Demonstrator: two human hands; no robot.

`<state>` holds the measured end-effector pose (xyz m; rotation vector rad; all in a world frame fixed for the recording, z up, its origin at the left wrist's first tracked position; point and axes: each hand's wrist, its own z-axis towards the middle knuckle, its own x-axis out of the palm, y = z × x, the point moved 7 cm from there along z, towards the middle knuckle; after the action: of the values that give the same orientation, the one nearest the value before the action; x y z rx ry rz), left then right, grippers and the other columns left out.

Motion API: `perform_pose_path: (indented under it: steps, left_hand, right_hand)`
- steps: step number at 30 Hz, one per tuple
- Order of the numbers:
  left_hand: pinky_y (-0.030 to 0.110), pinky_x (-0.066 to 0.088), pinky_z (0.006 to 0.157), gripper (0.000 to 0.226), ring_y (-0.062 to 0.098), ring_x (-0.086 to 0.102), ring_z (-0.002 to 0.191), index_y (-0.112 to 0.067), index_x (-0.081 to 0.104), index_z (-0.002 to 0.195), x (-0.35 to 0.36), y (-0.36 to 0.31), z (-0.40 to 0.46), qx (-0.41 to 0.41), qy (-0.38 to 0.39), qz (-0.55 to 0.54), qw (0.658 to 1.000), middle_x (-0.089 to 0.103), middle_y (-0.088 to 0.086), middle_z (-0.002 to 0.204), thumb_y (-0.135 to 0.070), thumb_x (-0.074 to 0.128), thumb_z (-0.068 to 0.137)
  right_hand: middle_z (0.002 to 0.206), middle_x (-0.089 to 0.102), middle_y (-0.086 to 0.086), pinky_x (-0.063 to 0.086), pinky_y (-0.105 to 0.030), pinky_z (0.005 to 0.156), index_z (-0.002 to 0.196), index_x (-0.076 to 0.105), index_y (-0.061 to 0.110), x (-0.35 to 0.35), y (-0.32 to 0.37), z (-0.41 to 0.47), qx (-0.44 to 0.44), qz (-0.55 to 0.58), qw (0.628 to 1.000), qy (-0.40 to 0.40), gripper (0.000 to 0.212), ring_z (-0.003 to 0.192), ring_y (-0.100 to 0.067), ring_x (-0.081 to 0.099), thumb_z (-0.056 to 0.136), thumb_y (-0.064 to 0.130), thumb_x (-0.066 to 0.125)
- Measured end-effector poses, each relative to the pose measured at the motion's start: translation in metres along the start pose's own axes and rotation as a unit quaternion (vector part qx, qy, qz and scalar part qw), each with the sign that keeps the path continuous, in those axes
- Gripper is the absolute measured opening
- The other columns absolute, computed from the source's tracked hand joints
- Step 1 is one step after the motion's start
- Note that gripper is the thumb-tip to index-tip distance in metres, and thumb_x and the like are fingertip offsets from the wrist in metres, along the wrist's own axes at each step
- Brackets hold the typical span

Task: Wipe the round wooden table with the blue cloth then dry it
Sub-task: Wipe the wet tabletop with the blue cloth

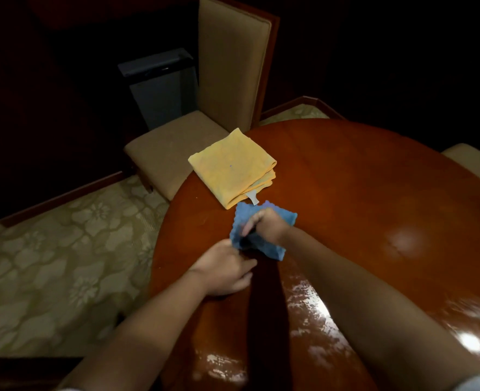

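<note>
A floral-patterned carpet (49, 249) fills the left of the room, beside a tan upholstered chair (205, 108) pushed against a round wooden table (374, 207), with a dark bin (159, 86) behind it. A person's left hand (224, 269) rests low on the tabletop, fingers loosely extended, its fingertips touching the near edge of the blue cloth (267, 244). A folded yellow cloth (233, 167) lies at the table's far-left rim, just beyond the blue one. The right hand (267, 224) grips the bunched blue cloth from above, fingers curled into its folds, pressing it on the wood. Glossy wet streaks (303, 303) shine between the forearms.
</note>
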<state>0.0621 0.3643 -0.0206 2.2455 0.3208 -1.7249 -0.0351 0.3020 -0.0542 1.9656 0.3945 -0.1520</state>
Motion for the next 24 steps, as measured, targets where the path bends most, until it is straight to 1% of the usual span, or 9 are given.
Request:
perform_pose_path:
  steps: [2, 4, 6, 8, 11, 13, 17, 21, 24]
  left_hand:
    - [0.034, 0.037, 0.078, 0.032, 0.018, 0.060, 0.087, -0.024, 0.057, 0.113, 0.000, 0.021, -0.001, -0.062, -0.010, -0.034, 0.997, 0.066, -0.002, 0.091, -0.030, 0.031, 0.095]
    - [0.031, 0.036, 0.090, 0.035, 0.019, 0.052, 0.103, -0.022, 0.050, 0.128, -0.001, 0.042, 0.003, -0.132, -0.023, -0.107, 0.985, 0.060, 0.000, 0.111, -0.020, 0.036, 0.096]
    - [0.031, 0.040, 0.093, 0.037, 0.019, 0.050, 0.107, -0.018, 0.049, 0.131, -0.001, 0.059, 0.012, -0.182, -0.055, -0.143, 0.971, 0.057, 0.002, 0.118, -0.013, 0.040, 0.095]
    - [0.034, 0.045, 0.091, 0.035, 0.020, 0.051, 0.107, -0.016, 0.053, 0.128, 0.006, 0.066, 0.022, -0.203, -0.047, -0.172, 0.963, 0.057, 0.004, 0.119, -0.011, 0.041, 0.095]
    - [0.037, 0.047, 0.090, 0.029, 0.022, 0.053, 0.107, -0.013, 0.057, 0.122, 0.020, 0.067, 0.033, -0.213, 0.012, -0.188, 0.959, 0.056, 0.006, 0.119, -0.017, 0.044, 0.097]
    - [0.037, 0.048, 0.089, 0.028, 0.022, 0.055, 0.106, -0.013, 0.059, 0.119, 0.020, 0.067, 0.035, -0.206, 0.017, -0.168, 0.964, 0.056, 0.005, 0.119, -0.020, 0.044, 0.097]
    - [0.037, 0.047, 0.092, 0.030, 0.022, 0.055, 0.110, -0.016, 0.062, 0.121, 0.022, 0.065, 0.035, -0.178, 0.044, -0.183, 0.966, 0.058, 0.003, 0.123, -0.017, 0.043, 0.097]
    - [0.037, 0.046, 0.095, 0.034, 0.021, 0.053, 0.114, -0.018, 0.058, 0.127, 0.022, 0.065, 0.025, -0.181, 0.048, -0.247, 0.951, 0.057, 0.003, 0.128, -0.015, 0.043, 0.096]
    - [0.037, 0.048, 0.091, 0.034, 0.020, 0.053, 0.113, -0.022, 0.051, 0.129, 0.013, 0.061, 0.015, -0.165, 0.015, -0.251, 0.954, 0.056, 0.000, 0.126, -0.020, 0.048, 0.095]
  right_hand:
    - [0.084, 0.071, 0.001, 0.042, -0.043, 0.104, 0.087, 0.070, -0.004, -0.020, 0.003, -0.017, 0.019, 0.029, 0.993, -0.110, 0.045, 0.080, 0.003, 0.064, 0.089, -0.024, 0.030]
    - [0.121, 0.062, -0.011, 0.040, -0.032, 0.106, 0.115, 0.062, -0.005, -0.036, 0.006, -0.029, 0.034, -0.052, 0.979, -0.192, 0.047, 0.113, -0.014, 0.057, 0.085, -0.024, 0.031]
    - [0.141, 0.047, -0.011, 0.035, -0.029, 0.107, 0.132, 0.052, 0.003, -0.032, -0.001, -0.033, 0.044, -0.175, 0.969, -0.169, 0.046, 0.129, -0.023, 0.046, 0.091, -0.013, 0.039]
    - [0.152, 0.031, -0.007, 0.032, -0.027, 0.109, 0.141, 0.042, 0.007, -0.023, -0.010, -0.036, 0.051, -0.268, 0.952, -0.141, 0.047, 0.135, -0.021, 0.039, 0.095, -0.002, 0.045]
    - [0.154, 0.023, -0.004, 0.042, -0.028, 0.103, 0.143, 0.036, 0.008, -0.017, -0.017, -0.037, 0.040, -0.276, 0.951, -0.131, 0.048, 0.127, -0.021, 0.045, 0.096, 0.003, 0.045]
    - [0.157, 0.021, -0.002, 0.040, -0.033, 0.107, 0.145, 0.034, 0.009, -0.019, -0.017, -0.037, 0.041, -0.253, 0.959, -0.122, 0.052, 0.132, -0.023, 0.041, 0.095, 0.001, 0.045]
    - [0.151, 0.037, -0.004, 0.033, -0.034, 0.111, 0.136, 0.047, 0.011, -0.026, -0.015, -0.029, 0.038, -0.258, 0.962, -0.085, 0.043, 0.134, -0.025, 0.041, 0.094, 0.001, 0.044]
    - [0.148, 0.041, -0.006, 0.033, -0.038, 0.112, 0.141, 0.043, 0.014, -0.024, -0.011, -0.027, 0.018, -0.300, 0.953, -0.039, 0.051, 0.137, -0.026, 0.037, 0.092, -0.001, 0.045]
    - [0.129, 0.050, -0.003, 0.044, -0.035, 0.101, 0.116, 0.056, 0.013, -0.026, -0.004, -0.045, -0.061, -0.324, 0.940, -0.089, 0.027, 0.119, -0.022, 0.047, 0.090, 0.005, 0.051]
